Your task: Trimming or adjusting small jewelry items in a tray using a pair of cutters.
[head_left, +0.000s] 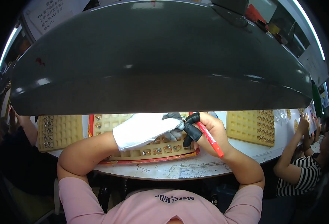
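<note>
My left hand [144, 128] wears a white glove with grey fingertips, and its fingers are pinched together. At their tips a small shiny metal piece [183, 118] shows; it looks like a ring, but most of it is covered. Black finger covers sit on several fingers of my right hand [210, 130], which meet the left fingertips at this piece. A red marker [210, 139] lies in the right hand, its red end pointing down toward the wrist. Below both hands is a cream slotted tray [108, 122] in a red-edged holder, with rings [167, 149] in its near rows.
A large dark grey lamp hood [160, 59] hangs low across the bench. Slotted trays with rings stand left [65, 130] and right [243, 125] on the white table [164, 171]. Seated people [300, 171] work at both sides.
</note>
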Demonstrator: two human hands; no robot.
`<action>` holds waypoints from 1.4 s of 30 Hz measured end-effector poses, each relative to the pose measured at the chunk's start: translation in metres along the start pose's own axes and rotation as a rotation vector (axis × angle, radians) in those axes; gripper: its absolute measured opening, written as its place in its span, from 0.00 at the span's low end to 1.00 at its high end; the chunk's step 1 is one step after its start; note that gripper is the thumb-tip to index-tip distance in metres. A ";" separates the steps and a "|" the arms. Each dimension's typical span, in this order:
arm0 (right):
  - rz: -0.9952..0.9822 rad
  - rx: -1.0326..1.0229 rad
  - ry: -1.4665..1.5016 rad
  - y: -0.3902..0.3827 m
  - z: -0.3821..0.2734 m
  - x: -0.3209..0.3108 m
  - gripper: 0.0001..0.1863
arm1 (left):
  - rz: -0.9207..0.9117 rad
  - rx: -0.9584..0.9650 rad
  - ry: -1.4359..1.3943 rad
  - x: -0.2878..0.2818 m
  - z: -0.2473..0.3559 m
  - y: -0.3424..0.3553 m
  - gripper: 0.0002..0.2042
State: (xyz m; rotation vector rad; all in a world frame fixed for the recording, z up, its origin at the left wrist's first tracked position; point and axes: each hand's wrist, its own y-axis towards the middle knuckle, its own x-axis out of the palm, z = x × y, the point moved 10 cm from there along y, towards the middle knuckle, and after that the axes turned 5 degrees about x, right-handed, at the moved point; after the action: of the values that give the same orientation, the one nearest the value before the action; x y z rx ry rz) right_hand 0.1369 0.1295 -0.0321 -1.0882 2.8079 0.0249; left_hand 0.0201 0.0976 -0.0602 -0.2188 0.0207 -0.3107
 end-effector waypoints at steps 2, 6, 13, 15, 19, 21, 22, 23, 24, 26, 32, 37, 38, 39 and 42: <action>0.088 -0.244 -0.233 -0.002 -0.017 -0.004 0.14 | -0.004 -0.022 0.008 -0.001 -0.002 0.001 0.17; 0.210 -0.551 -0.586 -0.010 -0.040 -0.005 0.22 | 0.020 0.029 0.015 0.006 0.014 0.005 0.15; 0.259 -0.727 -0.774 -0.016 -0.056 0.004 0.06 | 0.001 0.012 -0.038 0.001 0.021 -0.006 0.16; 0.264 -0.696 -0.736 -0.014 -0.048 -0.002 0.09 | 0.008 0.023 -0.126 0.001 0.017 -0.004 0.16; 0.230 -0.451 -0.463 -0.004 -0.029 -0.010 0.07 | 0.006 -0.023 -0.125 0.001 0.018 -0.006 0.19; 0.199 -0.353 -0.378 -0.002 -0.017 -0.012 0.04 | 0.019 -0.025 -0.175 0.000 0.014 -0.003 0.18; 0.164 -0.288 -0.293 -0.002 -0.021 -0.010 0.07 | 0.019 0.007 -0.130 0.001 0.020 -0.005 0.16; 0.142 -0.244 -0.275 -0.001 -0.018 -0.009 0.09 | 0.023 -0.010 -0.138 -0.001 0.014 -0.004 0.16; 0.121 -0.199 -0.256 -0.001 -0.015 -0.008 0.10 | 0.026 -0.028 -0.145 -0.002 0.009 -0.004 0.17; 0.065 -0.112 -0.114 -0.001 -0.013 -0.005 0.11 | 0.023 -0.017 -0.029 -0.003 0.020 -0.006 0.17; 0.106 -0.164 -0.207 -0.002 -0.013 -0.007 0.11 | 0.010 -0.063 -0.071 -0.004 0.002 -0.001 0.19; 0.111 -0.216 -0.211 -0.003 -0.020 -0.006 0.12 | 0.014 -0.081 -0.096 -0.003 0.002 -0.001 0.20; 0.109 -0.265 -0.217 -0.005 -0.027 -0.006 0.13 | 0.004 -0.103 -0.120 0.000 0.004 0.000 0.20; 0.087 -0.148 -0.217 -0.003 -0.012 -0.010 0.14 | -0.006 -0.125 -0.144 0.003 0.004 -0.001 0.20; 0.067 -0.024 0.017 0.001 0.001 -0.010 0.14 | 0.009 -0.028 0.024 -0.004 0.010 -0.001 0.20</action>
State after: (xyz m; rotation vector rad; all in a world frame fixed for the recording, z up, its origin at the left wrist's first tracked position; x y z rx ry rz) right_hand 0.1441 0.1368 -0.0314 -1.0029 2.8653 0.0564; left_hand 0.0166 0.0998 -0.0503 -0.2432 0.0497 -0.3044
